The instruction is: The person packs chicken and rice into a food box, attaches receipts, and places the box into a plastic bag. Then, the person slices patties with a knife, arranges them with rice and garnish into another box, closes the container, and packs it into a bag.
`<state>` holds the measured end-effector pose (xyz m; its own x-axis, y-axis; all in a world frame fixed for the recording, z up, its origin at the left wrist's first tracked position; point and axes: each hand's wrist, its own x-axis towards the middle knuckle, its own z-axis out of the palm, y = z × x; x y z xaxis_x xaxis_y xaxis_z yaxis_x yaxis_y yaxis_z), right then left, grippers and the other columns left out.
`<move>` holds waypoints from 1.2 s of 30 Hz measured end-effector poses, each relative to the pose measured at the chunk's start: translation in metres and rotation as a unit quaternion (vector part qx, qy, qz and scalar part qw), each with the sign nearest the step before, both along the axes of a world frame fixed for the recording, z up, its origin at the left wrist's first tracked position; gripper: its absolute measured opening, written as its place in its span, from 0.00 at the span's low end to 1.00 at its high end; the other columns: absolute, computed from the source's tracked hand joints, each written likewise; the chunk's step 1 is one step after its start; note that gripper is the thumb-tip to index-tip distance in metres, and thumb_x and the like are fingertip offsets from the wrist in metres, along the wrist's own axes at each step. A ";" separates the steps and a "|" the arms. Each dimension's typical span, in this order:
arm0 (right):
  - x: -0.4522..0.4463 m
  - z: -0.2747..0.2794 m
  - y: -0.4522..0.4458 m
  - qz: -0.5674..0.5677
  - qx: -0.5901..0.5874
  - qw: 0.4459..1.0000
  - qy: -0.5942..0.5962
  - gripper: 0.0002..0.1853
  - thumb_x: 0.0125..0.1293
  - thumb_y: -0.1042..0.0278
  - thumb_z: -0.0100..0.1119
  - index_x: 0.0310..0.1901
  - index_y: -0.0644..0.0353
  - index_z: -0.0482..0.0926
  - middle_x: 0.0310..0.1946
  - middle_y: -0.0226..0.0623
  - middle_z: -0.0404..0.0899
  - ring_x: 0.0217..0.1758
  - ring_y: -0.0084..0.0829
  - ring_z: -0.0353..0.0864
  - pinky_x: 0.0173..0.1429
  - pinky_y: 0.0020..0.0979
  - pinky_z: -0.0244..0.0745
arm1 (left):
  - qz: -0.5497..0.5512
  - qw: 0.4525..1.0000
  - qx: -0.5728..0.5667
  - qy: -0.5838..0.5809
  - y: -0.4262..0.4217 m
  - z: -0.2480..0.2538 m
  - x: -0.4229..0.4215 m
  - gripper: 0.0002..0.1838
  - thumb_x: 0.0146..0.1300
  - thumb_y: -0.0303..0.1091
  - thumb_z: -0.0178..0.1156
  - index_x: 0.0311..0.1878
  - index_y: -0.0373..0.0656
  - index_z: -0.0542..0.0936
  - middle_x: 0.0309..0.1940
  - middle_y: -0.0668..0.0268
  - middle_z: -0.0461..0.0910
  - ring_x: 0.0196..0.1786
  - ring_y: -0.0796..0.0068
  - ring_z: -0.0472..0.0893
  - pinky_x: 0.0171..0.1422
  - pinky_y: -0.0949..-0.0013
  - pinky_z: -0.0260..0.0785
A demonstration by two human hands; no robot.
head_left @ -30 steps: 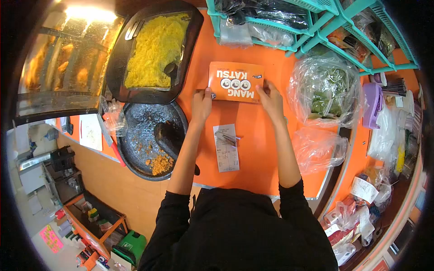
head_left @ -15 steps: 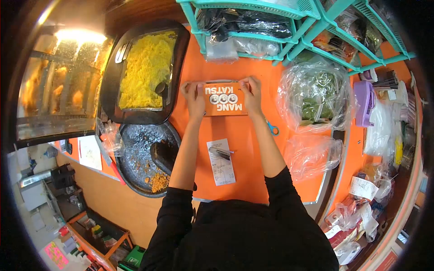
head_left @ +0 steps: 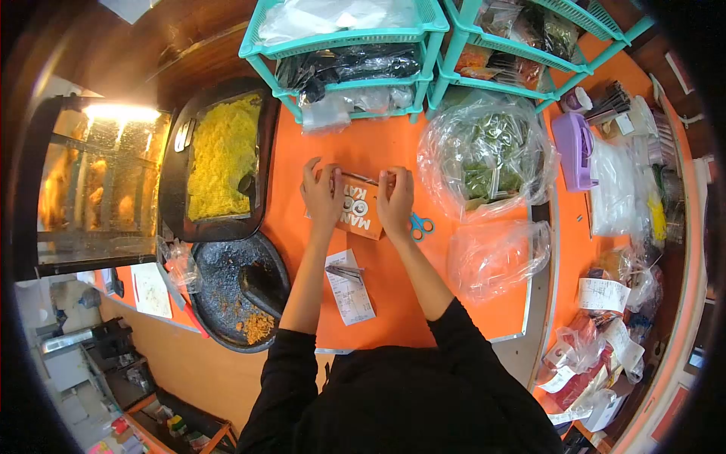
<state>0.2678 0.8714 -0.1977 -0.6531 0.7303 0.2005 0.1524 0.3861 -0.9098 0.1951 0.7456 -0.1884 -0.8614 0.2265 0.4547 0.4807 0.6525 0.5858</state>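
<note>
An orange cardboard food box (head_left: pixel 358 212) printed "MANG KATSU" lies on the orange table, turned at an angle to me. My left hand (head_left: pixel 323 191) is closed round its left end, fingertips along the far edge. At the right end my right hand (head_left: pixel 395 200) grips it, fingers bent over the far corner. Just right of that hand are blue-handled scissors (head_left: pixel 420 226). Nearer me lies a white receipt (head_left: pixel 352 304) with a small silvery strip-like object (head_left: pixel 345 272) on it.
On the left are a tray of yellow rice (head_left: pixel 223 159), a dark stone mortar (head_left: pixel 215 284) with its pestle (head_left: pixel 259 286), and a lit glass case (head_left: pixel 102 181). Teal racks (head_left: pixel 344 41) stand behind. A plastic bag of green leaves (head_left: pixel 491 155) and a purple tape dispenser (head_left: pixel 576 151) sit right.
The box has turned from square-on to slanted, with its right end nearer me. My hands have shifted with it. The camera view has moved too.
</note>
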 end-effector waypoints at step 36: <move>0.095 0.028 -0.017 0.007 0.162 0.983 -0.086 0.34 0.56 0.48 0.71 0.58 0.61 0.70 0.45 0.41 0.66 0.44 0.37 0.67 0.48 0.36 0.66 | 0.065 0.984 0.155 -0.052 -0.059 0.013 0.046 0.26 0.63 0.43 0.47 0.58 0.33 0.68 0.55 0.56 0.57 0.63 0.60 0.60 0.67 0.55 0.57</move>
